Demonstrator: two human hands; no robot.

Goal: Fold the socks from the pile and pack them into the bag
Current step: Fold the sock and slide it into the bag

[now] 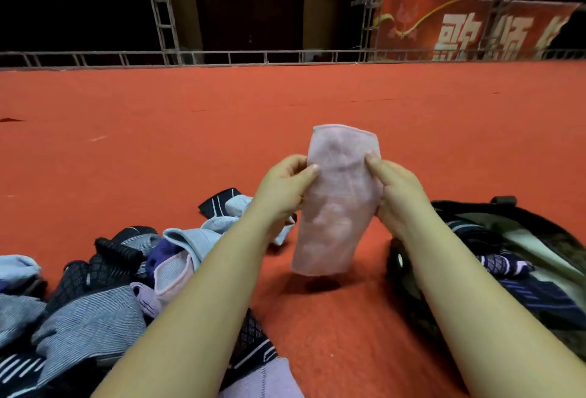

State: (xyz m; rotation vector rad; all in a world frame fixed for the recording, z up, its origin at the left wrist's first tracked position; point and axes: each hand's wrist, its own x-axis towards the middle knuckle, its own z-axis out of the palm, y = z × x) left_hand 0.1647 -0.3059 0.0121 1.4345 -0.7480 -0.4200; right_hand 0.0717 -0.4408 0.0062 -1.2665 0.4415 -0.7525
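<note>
**A:** Pink knit is hanging between your hands: the pink sock (339, 204) is dangling upright above the red carpet (285, 106), clear of it. Your left hand (282, 188) is pinching its 9 o'clock edge, thumb on the front; your right hand (396, 194) is pinching the 3 o'clock edge, fingers closed on the fabric.

**B:** What am I risking?

**A:** Only the upper half is being held. The loose lower end is probably going to swing or twist as you fold, giving a crooked fold. A light pinch may also let one edge slip.

**B:** And the packing?

**A:** The bag (539, 233) is lying at 4 o'clock, already holding socks; the pile (95, 286) is spreading at 8 o'clock. A loosely folded sock is likely to unroll when dropped in.
</note>
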